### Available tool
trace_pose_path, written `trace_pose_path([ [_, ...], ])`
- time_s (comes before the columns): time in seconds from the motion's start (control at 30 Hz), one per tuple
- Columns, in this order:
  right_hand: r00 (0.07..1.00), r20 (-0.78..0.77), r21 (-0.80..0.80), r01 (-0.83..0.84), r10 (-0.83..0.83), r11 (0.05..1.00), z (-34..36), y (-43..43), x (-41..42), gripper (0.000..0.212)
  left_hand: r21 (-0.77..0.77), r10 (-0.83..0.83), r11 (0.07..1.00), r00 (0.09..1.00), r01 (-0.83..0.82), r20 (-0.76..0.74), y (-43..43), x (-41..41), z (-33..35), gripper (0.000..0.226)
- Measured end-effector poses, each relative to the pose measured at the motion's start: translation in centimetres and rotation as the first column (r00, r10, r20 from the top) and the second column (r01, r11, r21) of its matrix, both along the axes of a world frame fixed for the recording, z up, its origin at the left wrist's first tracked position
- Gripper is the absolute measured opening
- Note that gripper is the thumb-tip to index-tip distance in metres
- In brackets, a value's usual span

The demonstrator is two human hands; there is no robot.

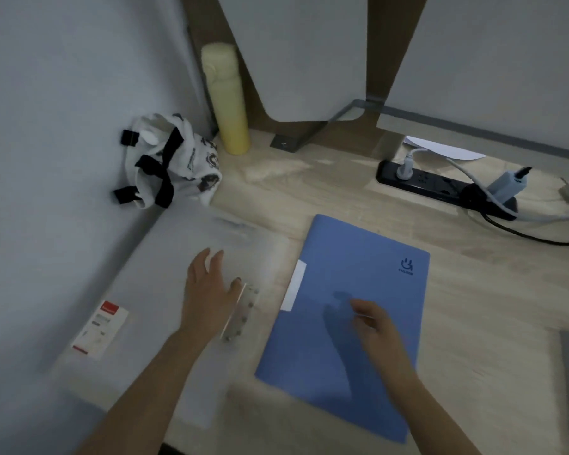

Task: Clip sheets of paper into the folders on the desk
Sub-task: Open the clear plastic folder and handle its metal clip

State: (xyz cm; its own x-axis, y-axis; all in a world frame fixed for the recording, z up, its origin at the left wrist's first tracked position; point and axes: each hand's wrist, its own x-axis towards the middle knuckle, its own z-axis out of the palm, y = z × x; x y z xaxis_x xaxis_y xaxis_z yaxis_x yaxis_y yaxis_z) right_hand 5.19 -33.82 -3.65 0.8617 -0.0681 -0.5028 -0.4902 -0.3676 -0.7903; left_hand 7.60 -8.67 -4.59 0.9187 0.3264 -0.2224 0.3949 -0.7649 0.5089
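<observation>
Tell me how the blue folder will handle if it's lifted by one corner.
The blue folder looks thin and lies flat, so probably light and somewhat floppy. Its smooth cover on the wooden desk should slide easily when pushed.

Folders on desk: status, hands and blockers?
Left hand open, flat on translucent folder beside its metal clip. Right hand blurred over closed blue folder, grip unclear. Nothing blocking either folder.
</observation>
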Motion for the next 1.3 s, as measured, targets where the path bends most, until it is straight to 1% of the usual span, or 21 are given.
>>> trace_pose_path([
  [0.07,0.988,-0.132,0.155,-0.065,0.086,0.986,0.5,3.7,0.5,0.023,0.143,0.094,0.986,0.993,-0.083,-0.074,3.5,-0.3,-0.1,0.074],
  [0.1,0.970,-0.211,0.242,-0.064,0.116,0.968,0.6,5.3,0.5,0.023,0.177,0.154,0.975,0.982,-0.133,-0.110,5.1,-0.4,-0.1,0.080],
  [0.17,0.929,-0.329,0.358,-0.046,0.172,0.933,0.2,8.1,0.6,0.030,0.171,0.255,0.959,0.952,-0.227,-0.167,7.7,-0.8,0.0,0.092],
  [0.23,0.899,-0.387,0.378,-0.048,0.205,0.925,-0.3,9.9,0.5,0.033,0.163,0.284,0.953,0.940,-0.255,-0.188,9.3,-1.0,0.1,0.097],
  [0.3,0.885,-0.399,0.397,-0.068,0.239,0.915,-0.5,11.2,0.2,0.019,0.154,0.295,0.951,0.935,-0.268,-0.196,10.3,-1.1,0.3,0.096],
  [0.4,0.864,-0.418,0.395,-0.106,0.282,0.912,0.0,12.5,0.0,0.028,0.122,0.338,0.940,0.917,-0.318,-0.214,11.1,-1.0,0.4,0.088],
  [0.47,0.858,-0.434,0.420,-0.077,0.275,0.904,-0.1,12.6,0.0,0.022,0.120,0.367,0.929,0.909,-0.349,-0.196,11.1,-1.0,0.5,0.083],
  [0.5,0.867,-0.425,0.440,-0.053,0.260,0.896,-0.2,12.4,-0.2,0.017,0.115,0.377,0.926,0.906,-0.360,-0.195,11.1,-1.1,0.7,0.082],
  [0.53,0.876,-0.418,0.453,-0.029,0.241,0.891,-0.2,12.1,-0.3,0.024,0.095,0.381,0.924,0.902,-0.370,-0.201,11.2,-1.1,0.9,0.082],
  [0.57,0.885,-0.408,0.459,-0.013,0.224,0.888,-0.2,11.7,-0.4,0.039,0.043,0.385,0.922,0.897,-0.385,-0.215,11.4,-1.1,1.1,0.084],
  [0.6,0.896,-0.391,0.467,-0.004,0.210,0.884,0.0,11.2,-0.5,0.047,-0.039,0.397,0.908,0.887,-0.417,-0.235,11.6,-1.1,1.5,0.087],
  [0.67,0.925,-0.335,0.486,0.008,0.178,0.874,0.8,10.3,-0.7,0.047,-0.208,0.405,0.865,0.881,-0.456,-0.243,11.9,-1.2,2.5,0.095],
  [0.7,0.939,-0.308,0.496,0.021,0.153,0.868,1.4,9.8,-0.8,0.046,-0.243,0.402,0.858,0.886,-0.452,-0.230,11.6,-1.4,3.1,0.089],
  [0.8,0.977,-0.208,0.528,0.070,0.049,0.847,2.8,7.5,-0.9,0.050,-0.334,0.404,0.842,0.905,-0.424,-0.132,8.9,-2.3,4.4,0.056],
  [0.83,0.983,-0.181,0.521,0.085,0.013,0.849,3.2,6.5,-1.0,0.053,-0.373,0.408,0.832,0.909,-0.409,-0.086,7.5,-2.5,4.8,0.049],
  [0.9,0.990,-0.126,0.497,0.122,-0.068,0.859,3.9,4.2,-1.2,0.057,-0.447,0.414,0.811,0.910,-0.377,-0.017,4.1,-2.7,5.7,0.043],
  [1.03,0.967,-0.066,0.429,0.249,-0.244,0.868,3.9,-1.3,-1.9,0.055,-0.516,0.321,0.817,0.946,-0.257,0.036,-2.5,-1.8,5.7,0.039],
  [1.13,0.923,-0.053,0.379,0.372,-0.381,0.848,3.5,-5.6,-3.0,0.054,-0.556,0.218,0.818,0.974,-0.148,0.062,-7.5,-0.8,4.4,0.035],
  [1.2,0.888,-0.028,0.330,0.442,-0.459,0.834,3.1,-8.4,-4.1,0.054,-0.569,0.150,0.815,0.988,-0.111,0.022,-11.2,-0.5,3.5,0.032],
  [1.3,0.847,0.003,0.243,0.514,-0.531,0.822,2.8,-12.3,-5.5,0.050,-0.593,0.056,0.802,0.997,-0.073,-0.047,-16.4,-0.5,2.6,0.033],
])
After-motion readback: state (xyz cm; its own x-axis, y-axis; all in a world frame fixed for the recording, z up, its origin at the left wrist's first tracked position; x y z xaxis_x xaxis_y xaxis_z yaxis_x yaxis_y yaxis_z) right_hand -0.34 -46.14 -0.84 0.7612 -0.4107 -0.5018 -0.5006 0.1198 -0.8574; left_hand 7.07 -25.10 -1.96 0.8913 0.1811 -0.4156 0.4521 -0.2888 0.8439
